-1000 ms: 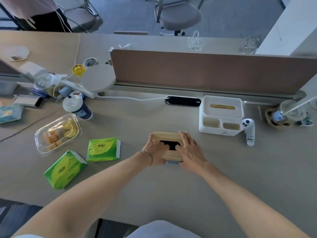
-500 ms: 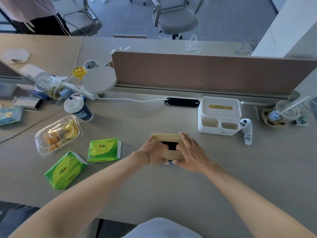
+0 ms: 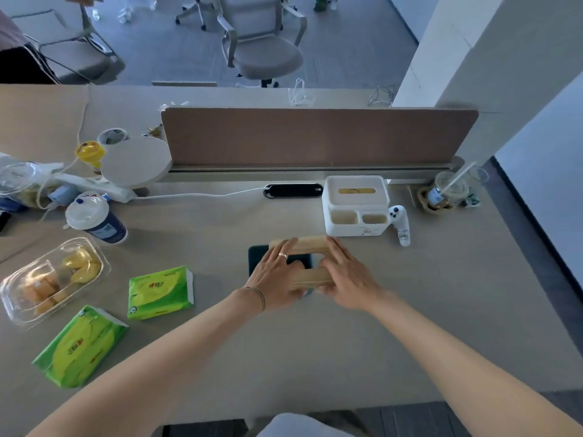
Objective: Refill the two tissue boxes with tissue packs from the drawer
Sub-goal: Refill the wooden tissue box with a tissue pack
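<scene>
A dark teal tissue box [image 3: 257,258] stands mid-desk. Its wooden lid [image 3: 310,245], with a slot in the middle, sits shifted to the right, so the box's left part shows. My left hand [image 3: 274,275] lies over the lid's left half and grips it. My right hand [image 3: 347,279] holds the lid's right end, thumb at the near edge. A white tissue box [image 3: 355,192] with two front compartments stands behind them to the right. Two green tissue packs [image 3: 159,293] [image 3: 79,345] lie to the left on the desk [image 3: 315,348].
A clear fruit container [image 3: 50,279] and a lidded paper cup [image 3: 94,220] stand at the left. A small white controller [image 3: 400,225] lies beside the white box. A brown divider panel [image 3: 315,137] runs along the back, with a plastic cup [image 3: 448,192] at the far right.
The wooden lid has come off its seat and moved right with both hands on it, uncovering the left part of the dark box.
</scene>
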Demonstrator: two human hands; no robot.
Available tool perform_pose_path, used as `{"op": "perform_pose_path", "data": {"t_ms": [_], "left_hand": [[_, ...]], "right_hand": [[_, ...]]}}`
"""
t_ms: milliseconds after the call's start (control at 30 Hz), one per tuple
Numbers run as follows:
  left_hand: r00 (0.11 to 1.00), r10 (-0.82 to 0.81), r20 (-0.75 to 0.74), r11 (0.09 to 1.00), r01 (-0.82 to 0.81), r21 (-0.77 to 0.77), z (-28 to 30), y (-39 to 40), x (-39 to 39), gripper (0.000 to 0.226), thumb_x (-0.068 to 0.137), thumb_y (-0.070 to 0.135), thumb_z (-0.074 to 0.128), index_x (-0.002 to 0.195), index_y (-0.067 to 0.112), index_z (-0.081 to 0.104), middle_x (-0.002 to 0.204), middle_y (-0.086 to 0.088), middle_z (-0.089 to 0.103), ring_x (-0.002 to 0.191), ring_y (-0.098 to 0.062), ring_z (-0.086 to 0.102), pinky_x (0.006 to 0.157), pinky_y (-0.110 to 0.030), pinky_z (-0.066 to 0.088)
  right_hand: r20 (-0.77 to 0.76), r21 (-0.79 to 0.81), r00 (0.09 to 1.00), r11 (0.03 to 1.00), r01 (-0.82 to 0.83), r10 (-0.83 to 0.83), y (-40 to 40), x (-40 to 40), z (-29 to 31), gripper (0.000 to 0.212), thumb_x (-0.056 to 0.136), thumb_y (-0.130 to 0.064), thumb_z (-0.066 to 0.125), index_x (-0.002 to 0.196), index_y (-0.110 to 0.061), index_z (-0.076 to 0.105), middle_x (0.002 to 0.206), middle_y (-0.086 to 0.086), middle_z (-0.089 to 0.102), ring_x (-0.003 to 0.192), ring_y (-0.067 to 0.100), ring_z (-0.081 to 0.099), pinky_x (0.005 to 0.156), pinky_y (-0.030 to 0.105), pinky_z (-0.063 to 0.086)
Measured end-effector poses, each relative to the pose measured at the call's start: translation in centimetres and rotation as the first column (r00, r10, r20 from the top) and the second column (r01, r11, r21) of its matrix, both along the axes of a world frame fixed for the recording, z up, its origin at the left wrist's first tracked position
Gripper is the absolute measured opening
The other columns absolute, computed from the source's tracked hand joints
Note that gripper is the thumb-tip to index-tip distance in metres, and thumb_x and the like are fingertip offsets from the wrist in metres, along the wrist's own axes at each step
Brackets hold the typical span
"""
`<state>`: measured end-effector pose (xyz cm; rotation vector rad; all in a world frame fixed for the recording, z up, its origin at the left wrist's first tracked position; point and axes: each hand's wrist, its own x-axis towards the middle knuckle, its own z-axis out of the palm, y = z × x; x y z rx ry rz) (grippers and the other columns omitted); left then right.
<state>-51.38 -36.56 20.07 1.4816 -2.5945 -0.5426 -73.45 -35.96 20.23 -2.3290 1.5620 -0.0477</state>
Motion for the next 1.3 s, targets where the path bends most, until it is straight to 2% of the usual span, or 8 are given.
{"op": "perform_pose_path", "data": {"t_ms": [233,367,600,733,900,1067,1167,1300], "left_hand": [[1.0,-0.005,-0.01,0.994,0.006,0.11,-0.9,1.0,-7.3,0.038,0.09,0.042,0.059,0.122,0.022,0.056,0.152,-0.004,0.027,0.138,-0.023,0.035,0.096,-0.035,0.046],[0.999,0.012,0.032,0.99,-0.016,0.137,-3.6,1.3,-11.2,0.037,0.096,0.035,0.055,0.128,0.018,0.052,0.159,-0.01,0.022,0.15,-0.025,0.017,0.109,-0.039,0.038],[0.98,0.08,0.184,0.963,-0.124,0.24,-7.5,1.5,-15.3,0.036,0.1,0.032,0.05,0.131,0.014,0.047,0.16,-0.013,0.021,0.147,-0.031,0.023,0.115,-0.045,0.033],[0.969,0.123,0.214,0.952,-0.176,0.251,-8.7,0.7,-17.0,0.041,0.103,0.033,0.045,0.138,0.011,0.042,0.163,-0.012,0.015,0.151,-0.028,0.011,0.117,-0.044,0.03],[0.961,0.175,0.214,0.941,-0.228,0.252,-9.1,-0.2,-18.7,0.048,0.102,0.032,0.048,0.144,0.014,0.033,0.165,-0.008,0.012,0.152,-0.027,0.009,0.115,-0.043,0.031],[0.954,0.218,0.207,0.914,-0.274,0.301,-10.3,-0.4,-19.3,0.068,0.099,0.026,0.054,0.155,0.021,0.015,0.166,-0.003,0.007,0.153,-0.024,0.006,0.114,-0.043,0.035],[0.948,0.253,0.192,0.9,-0.303,0.312,-9.9,-0.2,-19.9,0.067,0.099,0.022,0.052,0.156,0.018,0.016,0.167,-0.004,0.006,0.153,-0.025,0.006,0.114,-0.042,0.032],[0.905,0.417,0.079,0.864,-0.422,0.273,-8.6,-0.2,-20.6,0.061,0.097,0.022,0.052,0.152,0.023,0.026,0.155,-0.008,0.036,0.14,-0.031,0.034,0.114,-0.042,0.031]], "right_hand": [[-0.008,0.03,0.994,0.993,0.11,-0.11,2.3,-7.2,-1.0,0.048,0.084,-0.046,0.07,0.117,-0.013,0.056,0.166,0.014,0.007,0.155,0.023,0.001,0.106,0.045,0.043],[0.011,0.053,0.998,0.996,0.065,-0.066,1.9,-10.8,-3.5,0.051,0.083,-0.047,0.071,0.121,-0.016,0.057,0.164,0.014,0.016,0.154,0.023,0.006,0.113,0.039,0.034],[0.046,0.19,0.999,0.982,-0.001,-0.008,0.1,-14.5,-9.1,0.053,0.085,-0.051,0.065,0.125,-0.018,0.054,0.163,0.016,0.019,0.153,0.027,0.01,0.119,0.041,0.024],[0.06,0.23,0.998,0.973,-0.007,-0.006,-1.3,-15.9,-11.5,0.056,0.089,-0.056,0.058,0.129,-0.018,0.053,0.164,0.015,0.019,0.153,0.028,0.011,0.121,0.04,0.019],[0.051,0.189,0.998,0.981,-0.041,0.032,-2.5,-17.1,-13.2,0.074,0.082,-0.067,0.038,0.131,-0.014,0.053,0.16,0.019,0.028,0.15,0.037,0.021,0.118,0.051,0.028],[0.006,0.121,0.998,0.99,-0.065,0.065,-3.0,-17.7,-13.8,0.064,0.089,-0.039,0.061,0.145,-0.014,0.041,0.157,0.019,0.035,0.148,0.038,0.026,0.112,0.054,0.037],[0.053,0.137,0.998,0.99,-0.029,0.022,-2.9,-17.4,-13.5,0.062,0.09,-0.024,0.059,0.146,-0.016,0.035,0.156,0.017,0.035,0.149,0.037,0.025,0.114,0.054,0.033],[0.124,0.125,0.991,0.992,0.035,-0.051,-2.7,-16.3,-12.3,0.058,0.09,-0.024,0.06,0.144,-0.015,0.04,0.151,0.018,0.043,0.145,0.039,0.033,0.113,0.051,0.036]]}}
